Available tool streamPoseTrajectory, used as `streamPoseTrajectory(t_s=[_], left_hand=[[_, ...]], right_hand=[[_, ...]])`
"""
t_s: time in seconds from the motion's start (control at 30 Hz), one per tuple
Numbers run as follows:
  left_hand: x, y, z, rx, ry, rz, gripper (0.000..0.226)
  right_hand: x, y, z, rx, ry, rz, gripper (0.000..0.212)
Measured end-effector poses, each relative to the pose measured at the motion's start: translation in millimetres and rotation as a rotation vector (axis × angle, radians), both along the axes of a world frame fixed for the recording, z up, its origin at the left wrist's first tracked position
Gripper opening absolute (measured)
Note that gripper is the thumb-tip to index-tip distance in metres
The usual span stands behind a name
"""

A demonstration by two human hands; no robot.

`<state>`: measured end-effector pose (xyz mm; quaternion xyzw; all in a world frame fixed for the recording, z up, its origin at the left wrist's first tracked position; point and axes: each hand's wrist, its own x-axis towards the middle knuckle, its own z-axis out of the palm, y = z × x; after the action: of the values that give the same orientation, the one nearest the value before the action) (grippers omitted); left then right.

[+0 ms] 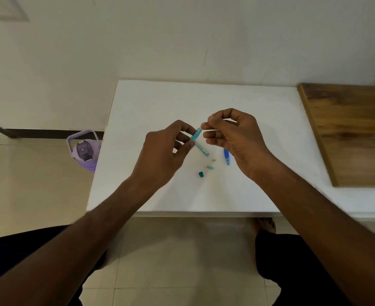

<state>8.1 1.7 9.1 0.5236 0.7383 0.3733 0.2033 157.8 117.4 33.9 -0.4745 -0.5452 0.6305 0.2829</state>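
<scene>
- My left hand (169, 151) grips the teal pen barrel (198, 141), thumb and fingertips curled round its middle. It holds the barrel tilted above the table (160, 102).
- My right hand (233, 133) is just beside the left. Its thumb and forefinger pinch a thin pale rod (207, 129) right at the barrel's upper end; the rod is too small for me to tell more. The other fingers are curled in loosely.
- The barrel's lower end points down toward the gap between my two wrists.
- Below the barrel, between my hands, three small bits lie on the table: a teal cap (201, 174), a pale teal piece (210, 167) and a tiny grey piece (214, 160), close together.
- A blue pen piece (226, 156) lies partly under my right palm.
- Well out past my left hand a purple bottle (84, 151) stands on the floor.
- Out beyond my right hand lies a wooden board (347, 129).
</scene>
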Motion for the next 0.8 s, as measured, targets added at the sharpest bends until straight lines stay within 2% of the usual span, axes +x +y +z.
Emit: streamPoseTrajectory(t_s=[0.63,0.8], left_hand=[[-0.5,0.0,-4.7,-0.001,0.079,0.01,0.023],[-0.4,0.1,-4.6,-0.014,0.102,0.007,0.026]], right_hand=[[-0.2,-2.1,0.7,-0.018,0.018,0.004,0.008],[-0.5,-1.1,-1.6,0.073,-0.056,0.023,0.009]])
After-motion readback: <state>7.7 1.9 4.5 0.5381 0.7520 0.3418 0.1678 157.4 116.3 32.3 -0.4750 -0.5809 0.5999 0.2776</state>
